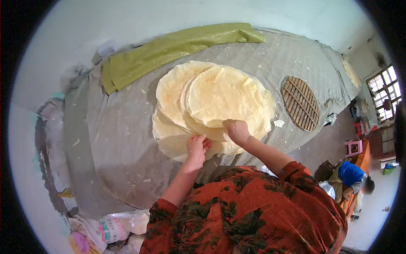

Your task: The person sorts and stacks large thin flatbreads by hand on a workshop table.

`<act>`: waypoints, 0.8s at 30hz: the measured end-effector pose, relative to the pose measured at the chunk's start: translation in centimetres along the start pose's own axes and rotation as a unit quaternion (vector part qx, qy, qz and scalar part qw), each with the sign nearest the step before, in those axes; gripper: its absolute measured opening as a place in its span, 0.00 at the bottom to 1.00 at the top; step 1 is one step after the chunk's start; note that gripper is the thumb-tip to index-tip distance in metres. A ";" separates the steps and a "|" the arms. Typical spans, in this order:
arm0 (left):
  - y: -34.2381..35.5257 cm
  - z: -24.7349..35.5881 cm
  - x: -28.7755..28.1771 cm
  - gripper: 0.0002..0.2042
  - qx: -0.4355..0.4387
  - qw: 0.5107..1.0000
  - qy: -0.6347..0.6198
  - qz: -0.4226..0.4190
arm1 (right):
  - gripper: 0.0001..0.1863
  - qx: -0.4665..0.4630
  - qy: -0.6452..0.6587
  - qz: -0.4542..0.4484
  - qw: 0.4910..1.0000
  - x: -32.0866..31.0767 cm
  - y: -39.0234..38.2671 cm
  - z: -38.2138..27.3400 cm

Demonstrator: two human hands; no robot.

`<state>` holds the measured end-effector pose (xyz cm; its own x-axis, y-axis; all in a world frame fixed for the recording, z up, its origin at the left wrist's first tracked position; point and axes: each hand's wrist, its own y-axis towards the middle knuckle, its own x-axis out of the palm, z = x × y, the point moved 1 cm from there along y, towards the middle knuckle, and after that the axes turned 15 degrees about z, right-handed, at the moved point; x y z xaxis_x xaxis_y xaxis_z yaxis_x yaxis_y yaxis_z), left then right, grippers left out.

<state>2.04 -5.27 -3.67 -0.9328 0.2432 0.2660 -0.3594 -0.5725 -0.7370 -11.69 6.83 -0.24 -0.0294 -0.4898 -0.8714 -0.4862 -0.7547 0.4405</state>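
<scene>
Head view: a broad bench (122, 156), covered in wrinkled grey cloth, was set against a pale wall. At the lower edge, a loose red garment (270, 203) with a dark leafy pattern was worn by the person whose hands were at work. At far right, a second person (351, 173), dressed partly in blue, was seen lower down, apart from the bench.

Along the back of the bench, a folded yellow-green sheet (182, 47) had been laid by the wall. A stack of thin, round, pale yellow flatbreads (169, 131) was spread over the middle of the bench, the rounds overlapping unevenly. To its right, well clear of it, a round slatted wooden board (300, 103) was laid flat. Plastic bags (114, 228) were heaped at lower left, and a pink stool (353, 147) was placed on the floor at right.

The near edge of the top flatbread (224, 93) was pinched between the closed fingers of the right hand (237, 131). The left hand (198, 146) was held just left of it, over the near part of the stack, its fingers loosely curled and partly open; whether any edge was gripped by it could not be told. Small pale flakes (279, 123) were scattered about the cloth.
</scene>
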 end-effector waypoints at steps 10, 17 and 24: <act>0.5 -1.1 2.4 0.06 0.008 0.996 -0.039 -0.080 | 0.06 0.046 0.030 -0.024 0.998 -0.7 -0.3 -2.9; -0.5 0.3 2.3 0.06 -0.048 0.986 -0.081 -0.135 | 0.24 -0.002 -0.092 0.014 0.996 -1.4 -1.7 -4.7; 5.5 3.8 1.5 0.14 0.261 0.960 -0.035 0.095 | 0.07 -0.004 -0.090 0.053 0.995 -10.5 16.1 5.5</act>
<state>-1.41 -11.09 -4.99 -0.9758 0.0535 0.2121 -0.1308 -0.9198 -0.3699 -24.00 2.16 14.81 -0.2357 -0.4816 -0.8441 -0.4656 -0.7065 0.5331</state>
